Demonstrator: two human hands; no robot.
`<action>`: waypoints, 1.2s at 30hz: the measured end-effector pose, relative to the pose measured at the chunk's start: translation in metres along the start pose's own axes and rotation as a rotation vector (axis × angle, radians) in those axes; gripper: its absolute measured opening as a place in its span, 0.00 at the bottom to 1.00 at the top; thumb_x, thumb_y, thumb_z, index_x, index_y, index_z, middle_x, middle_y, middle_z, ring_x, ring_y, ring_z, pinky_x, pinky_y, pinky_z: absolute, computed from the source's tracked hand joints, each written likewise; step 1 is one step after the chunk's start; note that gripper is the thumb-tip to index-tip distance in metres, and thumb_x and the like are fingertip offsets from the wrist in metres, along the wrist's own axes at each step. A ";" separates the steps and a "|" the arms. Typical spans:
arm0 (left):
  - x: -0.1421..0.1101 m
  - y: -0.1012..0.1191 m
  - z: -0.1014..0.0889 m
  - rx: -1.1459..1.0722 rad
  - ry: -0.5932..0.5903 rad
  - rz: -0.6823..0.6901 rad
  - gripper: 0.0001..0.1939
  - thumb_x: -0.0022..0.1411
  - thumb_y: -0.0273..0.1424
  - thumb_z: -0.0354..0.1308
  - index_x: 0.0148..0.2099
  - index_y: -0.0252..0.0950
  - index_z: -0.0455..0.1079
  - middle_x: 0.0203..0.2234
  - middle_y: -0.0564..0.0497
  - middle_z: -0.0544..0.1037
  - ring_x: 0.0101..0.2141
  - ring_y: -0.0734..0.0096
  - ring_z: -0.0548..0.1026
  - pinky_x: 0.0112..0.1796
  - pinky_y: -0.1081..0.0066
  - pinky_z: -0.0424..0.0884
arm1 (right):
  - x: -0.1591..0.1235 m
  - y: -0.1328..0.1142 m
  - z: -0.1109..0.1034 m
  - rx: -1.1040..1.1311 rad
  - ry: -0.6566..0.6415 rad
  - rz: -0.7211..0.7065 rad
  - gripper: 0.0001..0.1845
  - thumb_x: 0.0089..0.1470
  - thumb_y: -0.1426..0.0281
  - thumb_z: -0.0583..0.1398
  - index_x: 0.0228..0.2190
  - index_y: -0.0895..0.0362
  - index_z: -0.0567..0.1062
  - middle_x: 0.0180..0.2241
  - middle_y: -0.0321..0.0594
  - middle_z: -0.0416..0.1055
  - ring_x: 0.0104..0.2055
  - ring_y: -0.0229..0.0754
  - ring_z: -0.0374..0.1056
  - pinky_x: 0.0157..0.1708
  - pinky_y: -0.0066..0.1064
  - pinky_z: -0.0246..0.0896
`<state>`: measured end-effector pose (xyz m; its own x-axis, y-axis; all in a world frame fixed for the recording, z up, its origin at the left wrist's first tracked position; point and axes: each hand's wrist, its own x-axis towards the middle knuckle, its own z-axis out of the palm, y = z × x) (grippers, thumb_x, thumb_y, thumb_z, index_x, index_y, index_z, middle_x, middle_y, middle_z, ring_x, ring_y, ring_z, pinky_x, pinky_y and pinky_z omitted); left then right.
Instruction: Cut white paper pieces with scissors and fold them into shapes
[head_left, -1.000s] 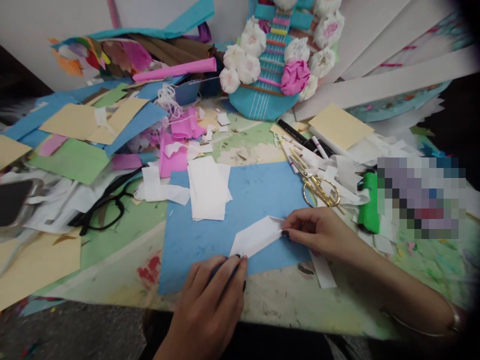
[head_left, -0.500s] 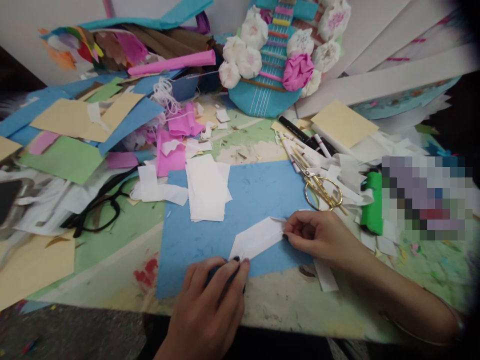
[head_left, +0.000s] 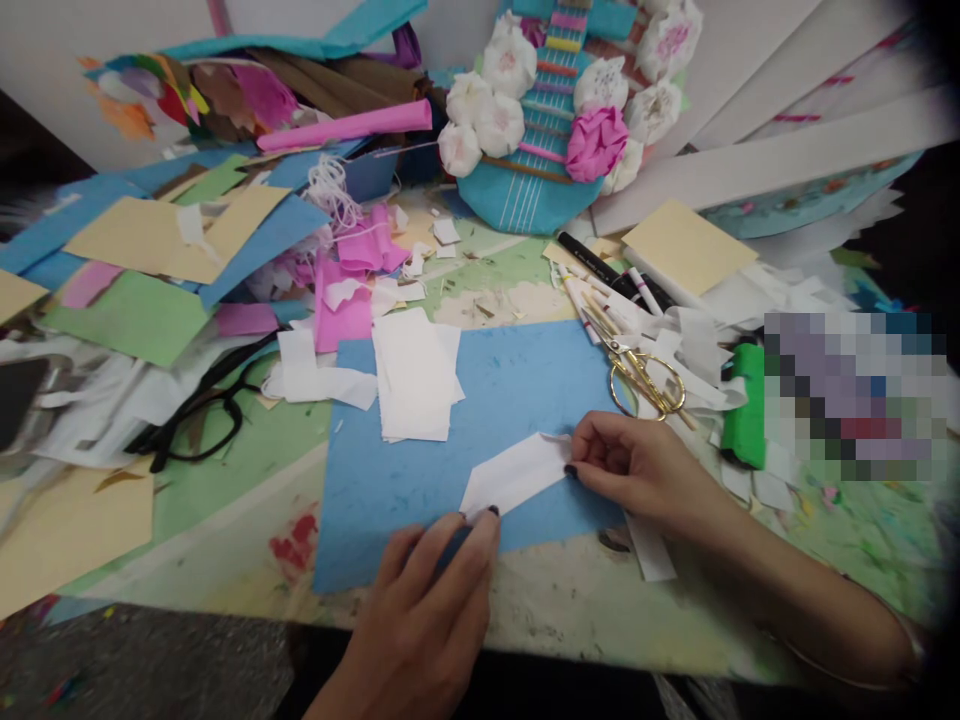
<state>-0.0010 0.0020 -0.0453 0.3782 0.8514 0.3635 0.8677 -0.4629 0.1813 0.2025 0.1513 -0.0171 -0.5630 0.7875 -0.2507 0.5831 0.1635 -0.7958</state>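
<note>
Two hands on a folded white paper (head_left: 517, 475) over the blue sheet (head_left: 525, 380): pinched at one end by the right hand (head_left: 641, 470), touched at the other by fingertips of the loosely open left hand (head_left: 427, 605). Seems light, easily creased; best held by the ends.

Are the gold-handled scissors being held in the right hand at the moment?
No, the scissors lie beyond the right hand, which pinches the folded white paper.

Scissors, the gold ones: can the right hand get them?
Probably yes. The scissors lie just past the right hand, their handles uncovered. But its fingers pinch the white paper, so it should let go first.
</note>
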 end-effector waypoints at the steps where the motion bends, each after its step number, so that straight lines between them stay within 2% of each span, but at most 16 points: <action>1: 0.000 0.000 -0.001 0.025 -0.015 0.044 0.15 0.63 0.20 0.47 0.49 0.25 0.71 0.52 0.40 0.71 0.48 0.51 0.66 0.44 0.56 0.60 | 0.000 0.000 0.000 -0.001 -0.003 -0.021 0.04 0.47 0.77 0.57 0.25 0.58 0.70 0.18 0.29 0.61 0.19 0.31 0.56 0.19 0.23 0.49; 4: 0.001 -0.004 -0.004 0.111 -0.055 0.155 0.18 0.64 0.20 0.42 0.45 0.27 0.72 0.53 0.40 0.70 0.49 0.53 0.66 0.44 0.57 0.58 | -0.002 0.001 -0.001 -0.058 0.008 -0.112 0.08 0.49 0.77 0.56 0.28 0.58 0.74 0.20 0.32 0.65 0.21 0.33 0.58 0.21 0.25 0.50; 7: 0.008 -0.007 -0.011 0.183 -0.130 0.227 0.18 0.64 0.22 0.42 0.45 0.31 0.72 0.54 0.42 0.70 0.50 0.56 0.64 0.45 0.58 0.57 | -0.003 0.001 0.000 -0.149 0.041 -0.228 0.12 0.51 0.77 0.55 0.30 0.57 0.79 0.24 0.38 0.70 0.24 0.36 0.62 0.24 0.27 0.53; 12: 0.023 -0.010 -0.019 0.260 -0.198 0.345 0.17 0.63 0.24 0.43 0.47 0.31 0.72 0.52 0.42 0.71 0.52 0.58 0.63 0.47 0.58 0.59 | -0.007 0.001 0.003 -0.330 0.090 -0.380 0.14 0.53 0.78 0.54 0.31 0.57 0.80 0.24 0.39 0.68 0.25 0.37 0.63 0.27 0.28 0.56; 17: 0.030 -0.010 -0.021 0.278 -0.179 0.393 0.15 0.64 0.26 0.44 0.43 0.29 0.72 0.47 0.39 0.74 0.49 0.57 0.67 0.46 0.59 0.61 | -0.020 -0.005 0.007 -0.714 0.138 -0.507 0.16 0.54 0.78 0.52 0.36 0.57 0.79 0.35 0.46 0.69 0.29 0.40 0.65 0.27 0.31 0.60; 21: 0.028 -0.004 -0.017 0.280 -0.164 0.364 0.14 0.64 0.28 0.45 0.43 0.29 0.71 0.46 0.36 0.75 0.46 0.54 0.70 0.45 0.59 0.62 | -0.033 -0.014 0.010 -1.005 0.077 -0.586 0.17 0.53 0.81 0.51 0.41 0.64 0.75 0.44 0.54 0.69 0.39 0.50 0.66 0.28 0.34 0.64; 24: 0.027 0.006 -0.010 0.315 -0.129 0.308 0.18 0.63 0.27 0.45 0.52 0.24 0.67 0.44 0.36 0.75 0.46 0.54 0.71 0.45 0.58 0.62 | -0.042 -0.017 0.016 -1.097 0.043 -0.577 0.18 0.52 0.83 0.52 0.43 0.67 0.74 0.45 0.55 0.70 0.38 0.48 0.67 0.27 0.33 0.66; 26: 0.027 0.015 -0.003 0.337 -0.102 0.250 0.21 0.63 0.27 0.46 0.55 0.21 0.65 0.45 0.35 0.75 0.46 0.53 0.71 0.46 0.57 0.61 | -0.048 -0.017 0.022 -1.118 0.056 -0.528 0.22 0.51 0.84 0.52 0.49 0.67 0.70 0.46 0.53 0.71 0.36 0.46 0.69 0.26 0.32 0.66; 29: 0.024 0.029 0.006 0.324 -0.037 0.102 0.21 0.66 0.33 0.46 0.53 0.22 0.67 0.46 0.36 0.75 0.47 0.54 0.70 0.47 0.55 0.59 | -0.056 -0.016 0.032 -1.144 0.081 -0.450 0.32 0.53 0.82 0.54 0.60 0.60 0.58 0.51 0.52 0.68 0.34 0.45 0.70 0.23 0.31 0.65; 31: 0.020 0.037 0.011 0.310 -0.007 -0.010 0.27 0.67 0.41 0.43 0.53 0.24 0.68 0.48 0.36 0.74 0.48 0.53 0.69 0.48 0.52 0.57 | -0.059 -0.015 0.038 -1.166 0.097 -0.417 0.35 0.54 0.79 0.55 0.61 0.54 0.55 0.53 0.52 0.66 0.32 0.46 0.70 0.21 0.33 0.65; 34: 0.012 0.040 0.016 0.316 0.023 -0.014 0.36 0.66 0.50 0.37 0.53 0.23 0.68 0.51 0.33 0.72 0.50 0.49 0.67 0.46 0.49 0.56 | -0.061 -0.012 0.044 -1.157 0.127 -0.390 0.34 0.55 0.76 0.55 0.61 0.49 0.56 0.55 0.53 0.63 0.34 0.49 0.71 0.24 0.35 0.66; 36: 0.008 0.039 0.018 0.309 0.034 0.007 0.37 0.65 0.52 0.37 0.54 0.23 0.68 0.51 0.33 0.72 0.50 0.49 0.66 0.44 0.49 0.55 | -0.061 -0.008 0.044 -1.135 0.162 -0.365 0.33 0.55 0.77 0.55 0.60 0.48 0.57 0.56 0.54 0.62 0.37 0.49 0.71 0.26 0.35 0.67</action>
<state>0.0414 -0.0044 -0.0515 0.3779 0.8374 0.3950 0.9241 -0.3670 -0.1060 0.2069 0.0757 -0.0193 -0.7698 0.6378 0.0250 0.6333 0.7584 0.1542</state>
